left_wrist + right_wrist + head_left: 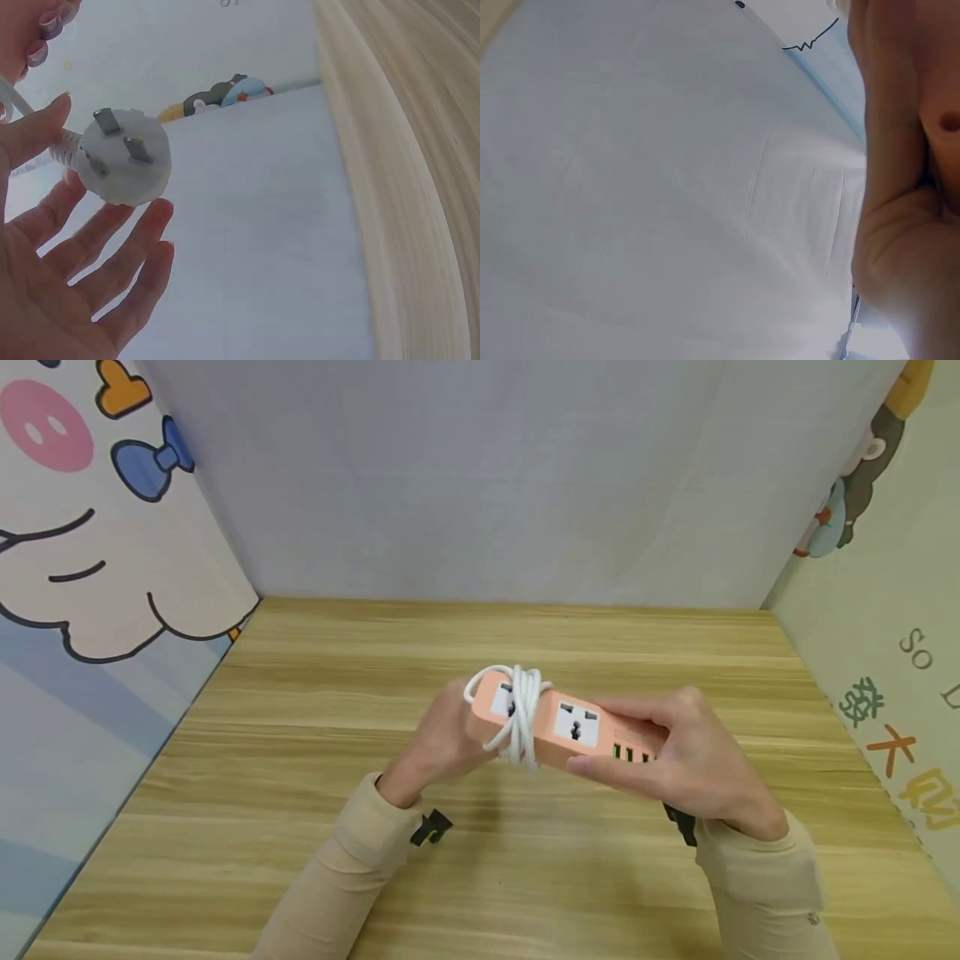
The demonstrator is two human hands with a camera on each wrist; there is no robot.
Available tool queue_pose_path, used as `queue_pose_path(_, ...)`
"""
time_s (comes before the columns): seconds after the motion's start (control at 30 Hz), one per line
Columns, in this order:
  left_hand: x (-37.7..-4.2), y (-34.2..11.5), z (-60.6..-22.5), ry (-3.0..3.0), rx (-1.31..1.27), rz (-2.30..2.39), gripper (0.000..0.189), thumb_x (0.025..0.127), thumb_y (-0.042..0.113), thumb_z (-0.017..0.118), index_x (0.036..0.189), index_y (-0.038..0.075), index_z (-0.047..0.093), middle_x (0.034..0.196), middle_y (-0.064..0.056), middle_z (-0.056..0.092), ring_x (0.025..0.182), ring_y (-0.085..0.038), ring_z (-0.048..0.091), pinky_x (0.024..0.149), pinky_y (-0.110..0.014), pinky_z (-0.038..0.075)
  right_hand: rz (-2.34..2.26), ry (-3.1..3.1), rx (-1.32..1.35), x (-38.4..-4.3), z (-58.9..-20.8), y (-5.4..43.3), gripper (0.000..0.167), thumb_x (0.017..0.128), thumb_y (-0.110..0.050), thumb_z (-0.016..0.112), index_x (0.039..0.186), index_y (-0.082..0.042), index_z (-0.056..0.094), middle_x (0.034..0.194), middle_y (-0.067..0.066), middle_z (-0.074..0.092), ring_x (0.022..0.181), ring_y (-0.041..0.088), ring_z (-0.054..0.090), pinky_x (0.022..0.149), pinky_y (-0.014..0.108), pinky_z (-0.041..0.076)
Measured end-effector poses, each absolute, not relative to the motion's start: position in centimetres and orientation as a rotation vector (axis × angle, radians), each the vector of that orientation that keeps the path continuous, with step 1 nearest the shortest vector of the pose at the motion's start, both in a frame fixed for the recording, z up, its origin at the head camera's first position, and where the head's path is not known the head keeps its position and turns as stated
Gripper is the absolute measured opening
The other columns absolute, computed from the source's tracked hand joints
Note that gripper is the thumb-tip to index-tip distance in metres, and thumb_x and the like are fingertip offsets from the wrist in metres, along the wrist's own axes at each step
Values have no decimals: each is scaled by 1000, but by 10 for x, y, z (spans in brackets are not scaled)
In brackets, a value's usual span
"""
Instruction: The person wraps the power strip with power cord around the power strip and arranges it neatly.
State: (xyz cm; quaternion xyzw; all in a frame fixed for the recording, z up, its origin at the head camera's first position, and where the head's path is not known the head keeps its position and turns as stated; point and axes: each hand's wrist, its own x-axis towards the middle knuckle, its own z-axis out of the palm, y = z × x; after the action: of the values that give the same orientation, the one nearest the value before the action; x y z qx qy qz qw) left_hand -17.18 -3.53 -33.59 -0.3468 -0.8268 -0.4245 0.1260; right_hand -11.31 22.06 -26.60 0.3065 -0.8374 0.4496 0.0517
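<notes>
A peach-coloured power strip is held above the table, its socket face up. White cord is wound several times round its left part. My right hand grips the strip's right end, thumb along the near side and fingers along the far side, beside the green USB ports. Behind the strip's left end is my left hand, its fingers mostly hidden in the head view. In the left wrist view, a white three-pin plug is pinched at its neck between that hand's thumb and forefinger, the other fingers spread below it.
The wood-grain table lies beneath both hands. A pale grey wall stands at its back edge, with cartoon-printed panels at the left and right. Black straps or mounts show at the wrists.
</notes>
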Motion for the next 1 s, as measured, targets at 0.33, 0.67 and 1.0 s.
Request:
queue_pose_path(0.33,-178,-40,-336,-2426,-1260,-1420,29,85,16,69,111,5,69,101,-8,74,88,-15,70,81,-28,57,1314,-2567,1165,-114,-265,223,33,76,-21,91,105,-24,77,75,-16,69,52,0,53,49,17,43)
queue_pose_path(0.67,-177,-44,-330,-2464,-1151,-1460,44,75,-1,81,116,6,68,114,-8,68,101,-20,64,75,-28,58,1187,-2615,1313,-117,-269,222,31,82,-29,86,110,-26,75,79,-20,68,54,-6,52,49,14,41)
queue_pose_path(1.0,-178,-52,-324,-2459,-1133,-1379,36,76,5,86,109,7,72,106,-6,73,90,-13,60,78,-27,52,1155,-2645,1324,-120,-272,227,30,82,-33,86,110,-28,75,76,-20,66,54,-6,50,48,14,39)
